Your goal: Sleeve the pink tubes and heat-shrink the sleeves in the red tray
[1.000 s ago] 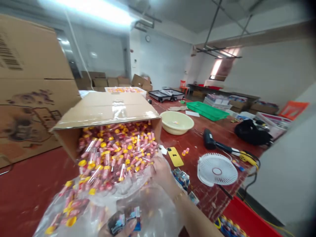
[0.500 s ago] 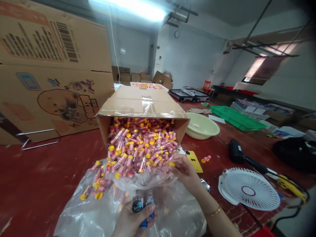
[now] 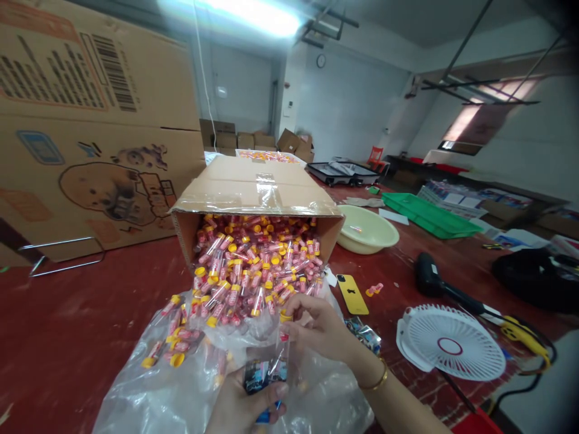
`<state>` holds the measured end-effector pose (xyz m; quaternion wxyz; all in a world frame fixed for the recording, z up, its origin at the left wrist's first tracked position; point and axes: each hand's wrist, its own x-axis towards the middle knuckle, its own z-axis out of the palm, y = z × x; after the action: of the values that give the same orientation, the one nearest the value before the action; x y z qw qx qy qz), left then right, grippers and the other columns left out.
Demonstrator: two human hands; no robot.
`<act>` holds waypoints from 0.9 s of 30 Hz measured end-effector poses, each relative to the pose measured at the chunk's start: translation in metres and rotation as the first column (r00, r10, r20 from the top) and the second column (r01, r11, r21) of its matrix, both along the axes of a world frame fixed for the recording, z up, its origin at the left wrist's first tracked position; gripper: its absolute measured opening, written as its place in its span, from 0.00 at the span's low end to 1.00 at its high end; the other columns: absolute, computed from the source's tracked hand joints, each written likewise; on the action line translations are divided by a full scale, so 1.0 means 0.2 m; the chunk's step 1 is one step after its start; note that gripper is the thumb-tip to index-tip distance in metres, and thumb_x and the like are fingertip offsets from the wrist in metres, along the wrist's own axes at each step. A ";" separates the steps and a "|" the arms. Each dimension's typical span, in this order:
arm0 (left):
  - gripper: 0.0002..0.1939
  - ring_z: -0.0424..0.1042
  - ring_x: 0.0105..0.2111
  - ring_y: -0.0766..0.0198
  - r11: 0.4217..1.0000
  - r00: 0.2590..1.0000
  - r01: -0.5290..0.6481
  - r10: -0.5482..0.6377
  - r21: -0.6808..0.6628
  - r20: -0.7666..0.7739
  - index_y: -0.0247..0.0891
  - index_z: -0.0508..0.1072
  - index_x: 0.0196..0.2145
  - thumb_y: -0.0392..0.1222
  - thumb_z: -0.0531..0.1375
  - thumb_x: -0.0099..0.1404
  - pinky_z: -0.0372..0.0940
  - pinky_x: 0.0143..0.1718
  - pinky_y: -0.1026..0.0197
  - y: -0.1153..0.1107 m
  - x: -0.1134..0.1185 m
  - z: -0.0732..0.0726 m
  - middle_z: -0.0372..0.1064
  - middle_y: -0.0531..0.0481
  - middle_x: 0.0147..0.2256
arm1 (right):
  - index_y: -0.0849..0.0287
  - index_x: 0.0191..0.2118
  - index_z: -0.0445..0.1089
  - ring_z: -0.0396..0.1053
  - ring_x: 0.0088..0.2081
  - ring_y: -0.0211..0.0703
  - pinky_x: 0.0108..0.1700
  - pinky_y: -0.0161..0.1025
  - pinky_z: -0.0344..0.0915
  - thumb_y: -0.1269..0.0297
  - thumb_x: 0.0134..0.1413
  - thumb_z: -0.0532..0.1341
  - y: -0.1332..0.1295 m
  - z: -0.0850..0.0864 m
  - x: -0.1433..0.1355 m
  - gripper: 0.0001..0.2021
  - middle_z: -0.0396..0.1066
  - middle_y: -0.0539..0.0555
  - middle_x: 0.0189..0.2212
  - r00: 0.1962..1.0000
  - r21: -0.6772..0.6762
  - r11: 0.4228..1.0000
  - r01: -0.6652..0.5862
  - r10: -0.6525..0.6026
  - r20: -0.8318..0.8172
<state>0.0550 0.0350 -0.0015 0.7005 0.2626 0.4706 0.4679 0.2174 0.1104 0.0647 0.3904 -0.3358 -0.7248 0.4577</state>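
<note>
My left hand [image 3: 251, 401] is closed around a small dark-and-blue printed packet [image 3: 260, 377], low in the middle of the view. Just above it, my right hand [image 3: 314, 325] pinches a small clear tube with a yellow cap [image 3: 284, 316]. The lower end of that tube comes close to the packet; whether they touch I cannot tell. Behind both hands a cardboard box [image 3: 253, 187] lies on its side, its mouth towards me. Many similar tubes with pink contents [image 3: 253, 271] fill it and spill onto a clear plastic bag [image 3: 149, 398].
On the right are a yellow phone [image 3: 353, 295], a pale yellow basin [image 3: 368, 232], a green tray [image 3: 429, 216], a white fan grille [image 3: 452, 343] and a black heat gun [image 3: 429, 277]. A large printed carton [image 3: 99, 138] stands at left, beside a metal wire frame [image 3: 63, 256].
My right hand has moved left and down from the edge of the tube pile, now with a yellow-capped tube over the packet. The left hand stays nearly in place. The view has shifted slightly.
</note>
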 end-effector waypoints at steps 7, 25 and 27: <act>0.24 0.74 0.25 0.57 0.994 0.998 0.042 -0.046 -0.098 -0.040 0.31 0.78 0.26 0.55 0.73 0.38 0.68 0.22 0.63 -0.01 0.02 0.03 0.75 0.43 0.24 | 0.60 0.31 0.67 0.61 0.29 0.35 0.33 0.34 0.59 0.56 0.48 0.67 -0.03 -0.19 0.00 0.13 0.64 0.47 0.26 0.976 -0.306 0.951 0.036 -0.100 -0.196; 0.21 0.72 0.22 0.64 0.979 0.980 0.017 0.023 -0.201 0.198 0.34 0.78 0.26 0.51 0.74 0.37 0.67 0.23 0.69 -0.04 0.12 0.01 0.74 0.47 0.21 | 0.51 0.44 0.52 0.59 0.28 0.30 0.25 0.28 0.53 0.84 0.37 0.59 -0.36 -0.36 -0.10 0.29 0.60 0.45 0.34 0.915 -0.397 0.916 -0.064 -0.105 -0.390; 0.21 0.72 0.22 0.64 0.979 0.980 0.018 0.023 -0.204 0.197 0.34 0.79 0.26 0.51 0.74 0.37 0.66 0.23 0.69 -0.04 0.12 0.01 0.74 0.47 0.21 | 0.50 0.44 0.52 0.57 0.27 0.30 0.24 0.27 0.50 0.85 0.36 0.58 -0.36 -0.37 -0.10 0.30 0.59 0.44 0.33 0.920 -0.393 0.918 -0.045 -0.115 -0.374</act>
<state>0.0789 0.0275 0.0003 0.7666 0.1407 0.4445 0.4415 0.1967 0.0377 -0.0099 0.4594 -0.3230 -0.5192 0.6443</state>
